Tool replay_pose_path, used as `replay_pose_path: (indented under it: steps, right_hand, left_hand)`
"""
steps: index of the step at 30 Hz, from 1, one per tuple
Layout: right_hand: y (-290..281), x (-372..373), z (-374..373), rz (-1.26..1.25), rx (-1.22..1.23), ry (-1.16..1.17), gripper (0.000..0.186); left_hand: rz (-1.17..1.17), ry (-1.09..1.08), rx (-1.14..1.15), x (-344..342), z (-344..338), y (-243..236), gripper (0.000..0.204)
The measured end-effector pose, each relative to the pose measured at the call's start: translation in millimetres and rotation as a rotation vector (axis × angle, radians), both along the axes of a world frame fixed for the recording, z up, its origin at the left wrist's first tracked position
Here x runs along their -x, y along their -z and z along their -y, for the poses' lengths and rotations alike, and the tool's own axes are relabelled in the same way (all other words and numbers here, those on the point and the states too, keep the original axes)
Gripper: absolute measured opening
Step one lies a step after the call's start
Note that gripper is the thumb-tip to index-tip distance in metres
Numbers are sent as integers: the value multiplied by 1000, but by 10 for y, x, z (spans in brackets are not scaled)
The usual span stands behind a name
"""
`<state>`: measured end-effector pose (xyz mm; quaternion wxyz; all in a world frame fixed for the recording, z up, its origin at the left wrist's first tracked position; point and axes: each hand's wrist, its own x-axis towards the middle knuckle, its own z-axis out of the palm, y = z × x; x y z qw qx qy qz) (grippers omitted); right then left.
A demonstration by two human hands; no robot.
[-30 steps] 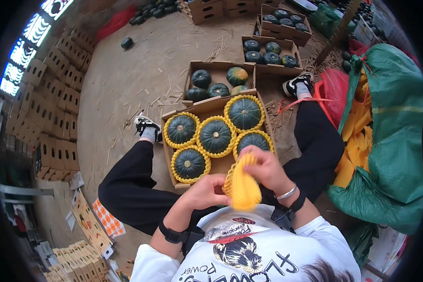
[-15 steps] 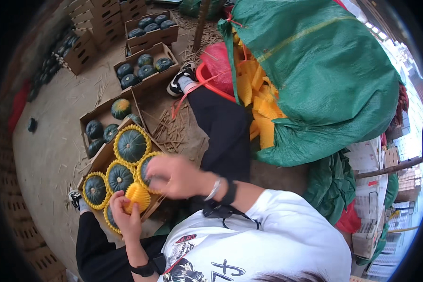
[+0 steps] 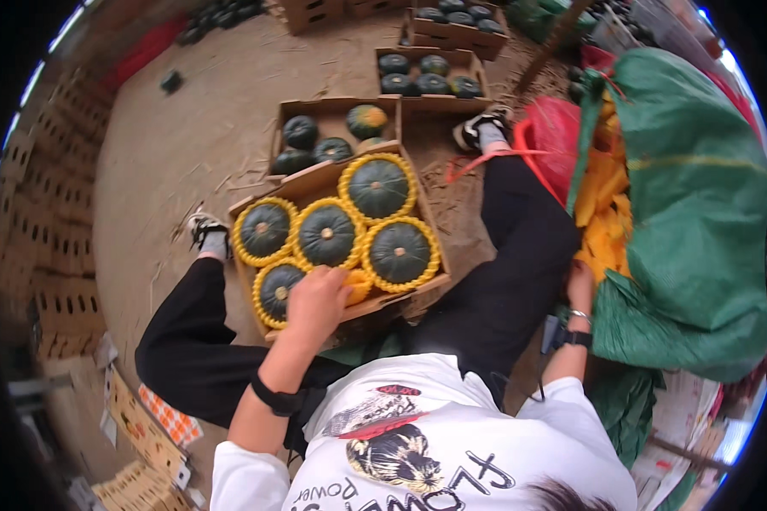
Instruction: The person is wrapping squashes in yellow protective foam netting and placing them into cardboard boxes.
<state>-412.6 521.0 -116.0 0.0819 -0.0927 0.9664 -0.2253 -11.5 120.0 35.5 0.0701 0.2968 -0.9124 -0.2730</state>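
A cardboard box [image 3: 400, 298] between my legs holds several dark green squashes [image 3: 326, 234] in yellow foam nets. My left hand [image 3: 315, 298] is at the box's near side, fingers closed on a yellow foam net [image 3: 358, 288] beside the lower squashes. My right hand [image 3: 579, 281] is at the mouth of a big green woven sack [image 3: 682, 221], among many yellow foam nets [image 3: 601, 204]; its fingertips are hidden there.
Open boxes [image 3: 277, 115] of bare squashes stand ahead. Stacked cartons [image 3: 60, 213] line the left, a loose squash [image 3: 170, 82] lies on the floor [image 3: 153, 145], and a red basin [image 3: 524, 136] with a red bag and a wooden pole [image 3: 554, 47] are at right.
My right hand has left the yellow net and moved right to the sack. My left hand still holds the net, now down in the box. The view has swung back leftward since half a second ago.
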Motion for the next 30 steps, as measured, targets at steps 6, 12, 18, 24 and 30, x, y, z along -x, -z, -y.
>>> replay_pose_path:
  steps: [6, 12, 18, 24, 30]
  right_hand:
    - [-1557, -664, 602, 517, 1306, 23, 66]
    - [-1836, -2133, 2190, 575, 938, -739, 74]
    - [-1777, -2575, 2561, 902, 901, -758, 34]
    - [-1600, -2628, 2626, 1448, 707, -907, 45]
    - [-1611, -2587, 2636, 1337, 683, -1061, 39]
  left_hand:
    - [-78, -16, 246, -242, -84, -274, 42]
    - [-429, -170, -808, -153, -345, -731, 62]
    - [-105, -108, -759, -290, -227, -712, 37]
    - [-351, 50, -478, -256, -308, -505, 19]
    - [-234, -147, -736, -254, -291, -544, 16]
